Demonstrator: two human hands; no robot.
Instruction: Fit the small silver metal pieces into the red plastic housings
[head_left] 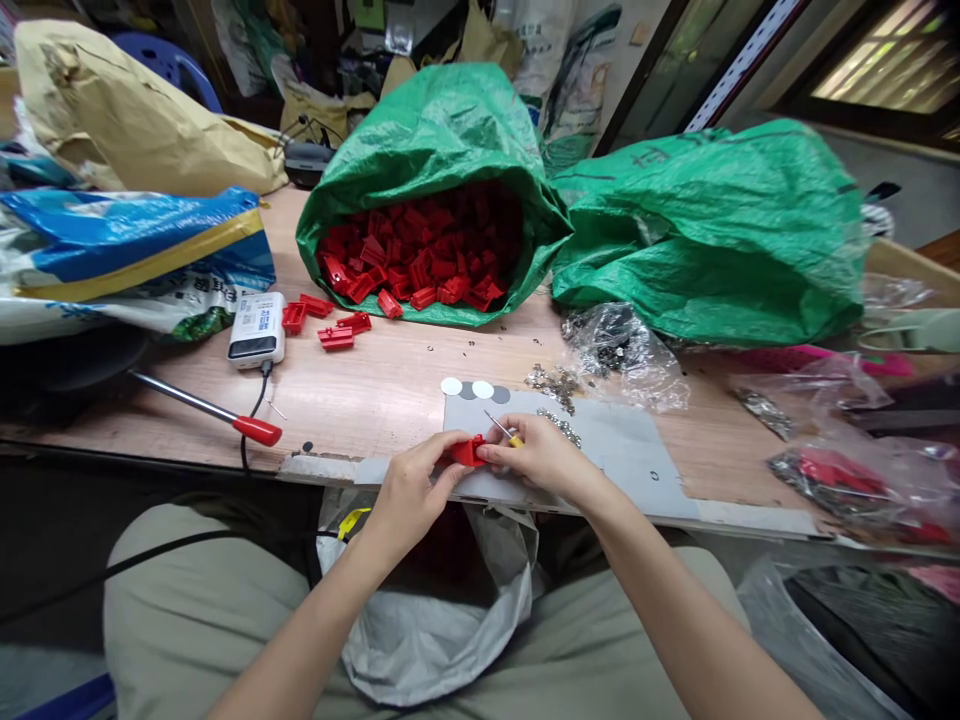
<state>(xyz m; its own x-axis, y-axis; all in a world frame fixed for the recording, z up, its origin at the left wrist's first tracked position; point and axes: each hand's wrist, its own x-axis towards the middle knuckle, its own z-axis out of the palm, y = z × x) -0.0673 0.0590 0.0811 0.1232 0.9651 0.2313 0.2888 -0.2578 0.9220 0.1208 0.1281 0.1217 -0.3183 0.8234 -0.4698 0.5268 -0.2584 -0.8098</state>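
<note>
Between the fingers of my left hand (416, 485) is a small red plastic part (469, 452), held just above the grey mat (622, 450) at the table's front edge. My right hand (540, 450) is closed on a thin screwdriver (501, 428) with a yellow handle, its shaft pointing up and left. The right thumb and fingertips also touch the red part's right side. Small metal pieces (561, 425) lie on the mat just beyond the right hand. White and dark discs (482, 391) line the mat's far left edge.
A green sack (450, 120) full of red parts opens toward me; another green sack (712, 230) lies right. Several red parts (336, 338) lie near a white device (257, 330). A red-handled lever (257, 430) juts in from the left. A pale bag (420, 640) hangs open below the table edge.
</note>
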